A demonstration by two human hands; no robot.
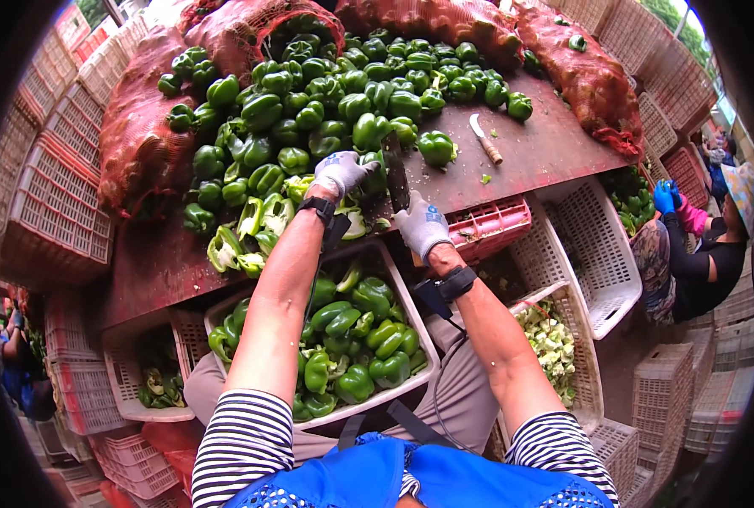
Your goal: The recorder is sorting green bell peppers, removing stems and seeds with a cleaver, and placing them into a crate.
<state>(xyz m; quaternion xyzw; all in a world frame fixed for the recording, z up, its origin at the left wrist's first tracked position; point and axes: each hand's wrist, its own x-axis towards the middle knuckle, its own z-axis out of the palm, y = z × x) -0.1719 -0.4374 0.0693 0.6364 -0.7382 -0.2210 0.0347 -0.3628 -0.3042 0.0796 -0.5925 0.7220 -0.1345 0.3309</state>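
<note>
My left hand [341, 173], in a grey-white glove, is closed on a green bell pepper [375, 179] at the near edge of the heap. In my right hand [423, 223], gloved alike, is a knife [395, 172]; its broad dark blade points away from me, just right of that pepper. The knife's handle is hidden in my fist. Cut pepper halves [277, 215] with pale insides lie left of my left wrist. Beyond both hands a large heap of whole green peppers [313, 110] covers the table [521, 169].
A curved knife [485, 140] with a wooden handle lies on the table. Red mesh sacks [576, 72] ring the heap. Below my arms stands a crate [429, 356] of peppers. Pale trimmings [549, 347] fill a crate at right. Another person [690, 245] works at far right.
</note>
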